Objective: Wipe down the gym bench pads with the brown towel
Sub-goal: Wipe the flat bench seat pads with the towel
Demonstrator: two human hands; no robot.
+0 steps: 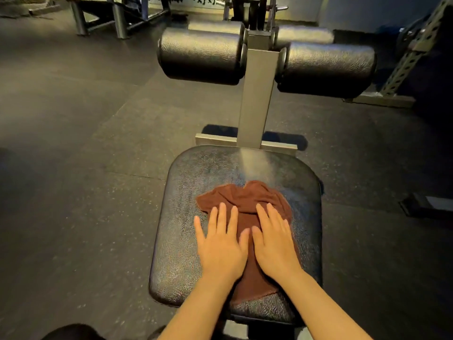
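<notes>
Left hand point(221, 244) and right hand point(274, 241), fingers spread flat, side by side, press the brown towel point(245, 200) onto the seat pad point(304, 192).

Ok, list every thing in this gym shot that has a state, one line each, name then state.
brown towel: bunched, lying on the seat pad, pressed under both hands
seat pad: flat, sheen on its surface, towel on its middle
left hand: flat, fingers straight, pressing the towel
right hand: flat, fingers straight, pressing the towel
left roller pad: bare, untouched
right roller pad: bare, untouched
</notes>
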